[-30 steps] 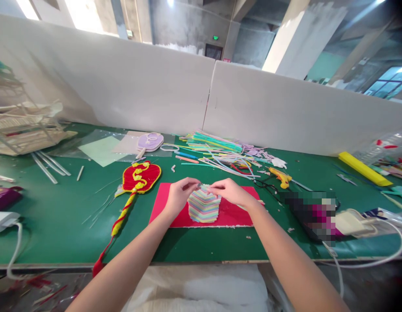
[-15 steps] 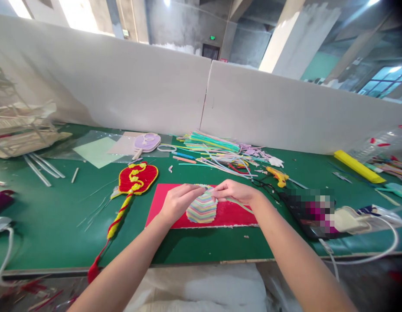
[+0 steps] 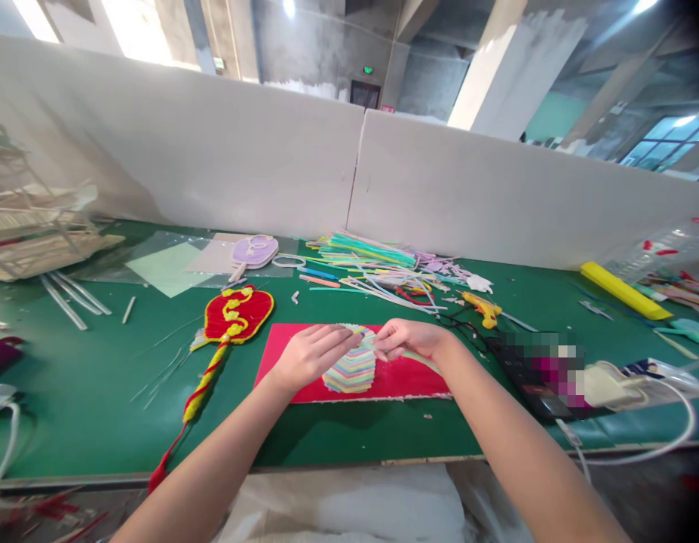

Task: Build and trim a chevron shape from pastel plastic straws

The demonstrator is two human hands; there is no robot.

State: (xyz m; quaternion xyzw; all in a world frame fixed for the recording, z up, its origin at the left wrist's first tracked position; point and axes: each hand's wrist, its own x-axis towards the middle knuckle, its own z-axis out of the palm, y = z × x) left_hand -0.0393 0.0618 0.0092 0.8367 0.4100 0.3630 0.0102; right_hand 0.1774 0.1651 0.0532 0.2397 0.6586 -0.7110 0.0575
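Observation:
A striped pastel oval piece (image 3: 350, 369) lies on a red board (image 3: 409, 377) at the middle of the green table. My left hand (image 3: 318, 353) rests over the oval's upper left part, fingers stretched out flat and covering some of its stripes. At the oval's upper right edge, my right hand (image 3: 409, 339) pinches a thin pale green strip (image 3: 421, 359), whose tail runs back under my right wrist. The fingertips of the two hands are a small distance apart.
Left of the board lies a red and yellow fan (image 3: 239, 313). Behind are a lilac fan (image 3: 255, 252) and a pile of coloured strips (image 3: 372, 249). A yellow glue gun (image 3: 483, 308), a dark phone (image 3: 530, 385) and a yellow bar (image 3: 625, 291) lie to the right.
My left fingers have straightened and lie flatter on the oval. My right hand has moved slightly right, away from the left fingertips. The view has shifted a little.

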